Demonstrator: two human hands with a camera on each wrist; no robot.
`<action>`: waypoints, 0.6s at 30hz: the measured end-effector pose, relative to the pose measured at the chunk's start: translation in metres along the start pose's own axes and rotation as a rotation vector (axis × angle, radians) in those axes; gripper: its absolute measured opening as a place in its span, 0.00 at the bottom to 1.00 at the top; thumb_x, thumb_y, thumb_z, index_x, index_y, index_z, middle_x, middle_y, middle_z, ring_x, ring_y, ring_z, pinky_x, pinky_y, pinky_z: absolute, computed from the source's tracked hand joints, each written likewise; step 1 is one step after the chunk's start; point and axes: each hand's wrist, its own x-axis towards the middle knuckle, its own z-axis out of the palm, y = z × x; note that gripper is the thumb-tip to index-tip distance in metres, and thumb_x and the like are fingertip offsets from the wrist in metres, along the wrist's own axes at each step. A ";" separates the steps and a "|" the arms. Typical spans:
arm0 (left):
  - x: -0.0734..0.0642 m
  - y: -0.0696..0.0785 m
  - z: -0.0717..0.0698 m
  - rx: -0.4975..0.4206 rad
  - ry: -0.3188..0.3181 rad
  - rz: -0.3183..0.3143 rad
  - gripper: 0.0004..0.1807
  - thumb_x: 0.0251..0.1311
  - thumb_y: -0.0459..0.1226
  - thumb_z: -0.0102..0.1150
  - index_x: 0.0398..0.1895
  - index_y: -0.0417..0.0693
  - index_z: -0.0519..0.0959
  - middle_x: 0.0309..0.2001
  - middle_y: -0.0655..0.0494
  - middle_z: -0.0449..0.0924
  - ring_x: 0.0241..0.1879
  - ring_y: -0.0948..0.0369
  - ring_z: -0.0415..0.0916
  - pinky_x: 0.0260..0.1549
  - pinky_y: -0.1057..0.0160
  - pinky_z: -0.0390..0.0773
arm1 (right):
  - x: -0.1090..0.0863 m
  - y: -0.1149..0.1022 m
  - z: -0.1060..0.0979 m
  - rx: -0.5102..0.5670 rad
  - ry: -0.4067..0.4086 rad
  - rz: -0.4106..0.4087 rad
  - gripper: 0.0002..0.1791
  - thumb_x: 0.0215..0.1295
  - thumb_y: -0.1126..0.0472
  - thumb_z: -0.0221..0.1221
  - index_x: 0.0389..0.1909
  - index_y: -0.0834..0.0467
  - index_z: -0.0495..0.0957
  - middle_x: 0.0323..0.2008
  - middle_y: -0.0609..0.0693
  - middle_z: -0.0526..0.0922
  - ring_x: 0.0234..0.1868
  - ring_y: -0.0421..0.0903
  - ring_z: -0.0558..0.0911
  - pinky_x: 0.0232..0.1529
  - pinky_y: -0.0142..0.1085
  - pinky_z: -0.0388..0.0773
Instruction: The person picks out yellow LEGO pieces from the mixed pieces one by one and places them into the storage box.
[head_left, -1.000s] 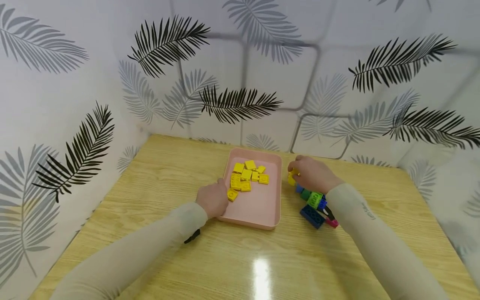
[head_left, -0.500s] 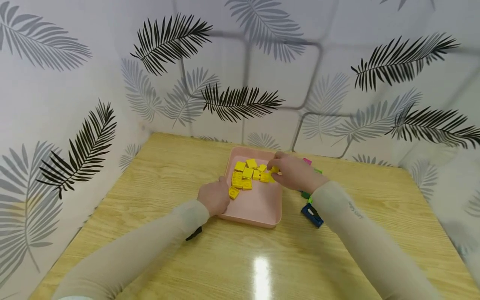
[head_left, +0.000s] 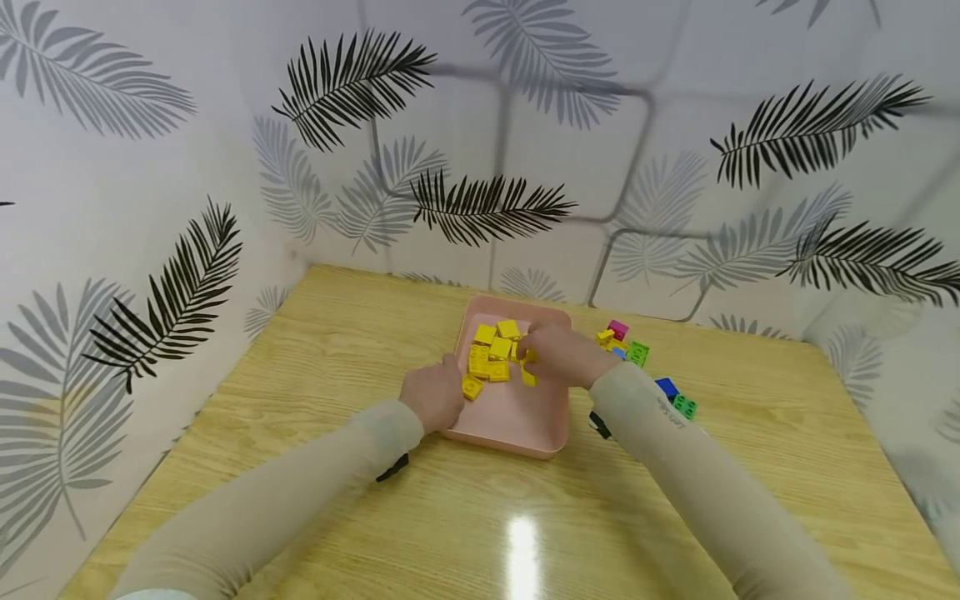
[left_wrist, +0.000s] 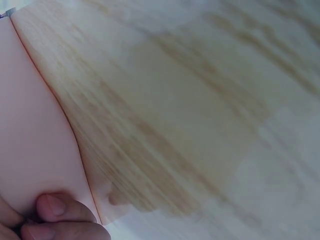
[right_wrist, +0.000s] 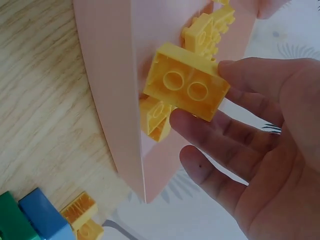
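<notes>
A pink tray [head_left: 510, 423] stands on the table, with several yellow bricks [head_left: 498, 350] grouped in its far left part. My left hand [head_left: 432, 395] grips the tray's left side, and its curled fingertips [left_wrist: 67, 214] show against the pink wall in the left wrist view. Over the right part of the tray, my right hand [head_left: 561, 355] pinches a yellow brick [right_wrist: 186, 82] between thumb and fingers. In the right wrist view the hollow underside of this brick, with two round tubes, faces the camera. Other yellow bricks [right_wrist: 202, 36] lie in the tray behind it.
Right of the tray lie loose bricks: a magenta one [head_left: 617, 330], a green one [head_left: 637, 353], a blue one [head_left: 667, 387] and several more, some yellow. My right forearm [head_left: 675, 450] partly covers them. A patterned wall [head_left: 532, 250] borders the table's far edge.
My right hand has moved left from the loose bricks to over the tray, carrying a yellow brick. More of the loose bricks show now. My left hand stays at the tray's side.
</notes>
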 end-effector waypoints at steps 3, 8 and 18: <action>0.000 0.000 0.000 0.005 0.007 0.003 0.21 0.72 0.43 0.51 0.58 0.35 0.69 0.21 0.53 0.74 0.19 0.61 0.74 0.20 0.61 0.78 | 0.005 -0.001 0.003 0.007 -0.025 0.017 0.13 0.67 0.61 0.65 0.51 0.55 0.85 0.49 0.51 0.84 0.48 0.47 0.79 0.57 0.42 0.79; 0.000 0.001 0.000 0.006 0.005 -0.006 0.22 0.72 0.43 0.51 0.59 0.35 0.69 0.21 0.53 0.75 0.19 0.60 0.74 0.20 0.60 0.78 | 0.012 -0.005 0.003 0.005 -0.042 0.027 0.13 0.67 0.59 0.65 0.52 0.53 0.85 0.51 0.50 0.84 0.48 0.47 0.79 0.59 0.43 0.78; 0.001 -0.001 0.002 -0.017 0.018 -0.008 0.17 0.72 0.42 0.50 0.53 0.37 0.70 0.22 0.52 0.74 0.20 0.60 0.74 0.23 0.58 0.80 | 0.022 -0.008 0.008 -0.075 -0.030 0.007 0.13 0.66 0.55 0.66 0.51 0.51 0.85 0.51 0.48 0.86 0.49 0.46 0.81 0.60 0.44 0.77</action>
